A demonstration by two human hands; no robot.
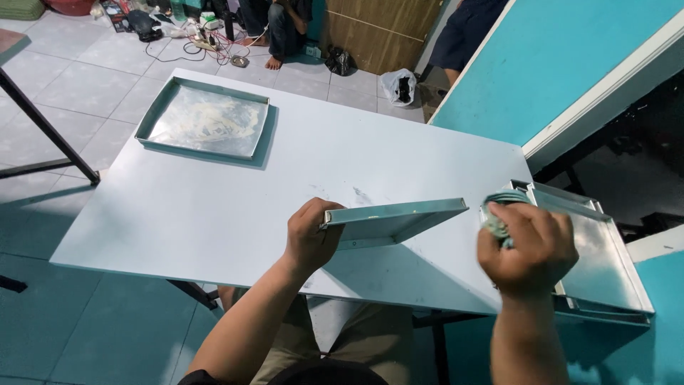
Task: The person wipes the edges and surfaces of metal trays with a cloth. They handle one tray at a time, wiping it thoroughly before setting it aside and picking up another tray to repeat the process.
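Observation:
My left hand (310,239) grips the near corner of a shallow metal baking tray (399,217), held tilted above the white table (214,207). A crumpled greenish cloth (499,214) is bunched in my right hand (531,246), which hovers just right of the held tray, over the table's right edge. Beneath and right of that hand lies a stack of similar metal trays (605,264).
Another metal tray (206,121), smeared with a pale film, rests at the table's far left. A person sits on the tiled floor (281,32) beyond, among cables and clutter. A teal wall panel (570,64) rises at right. A dark table leg (43,125) stands at left.

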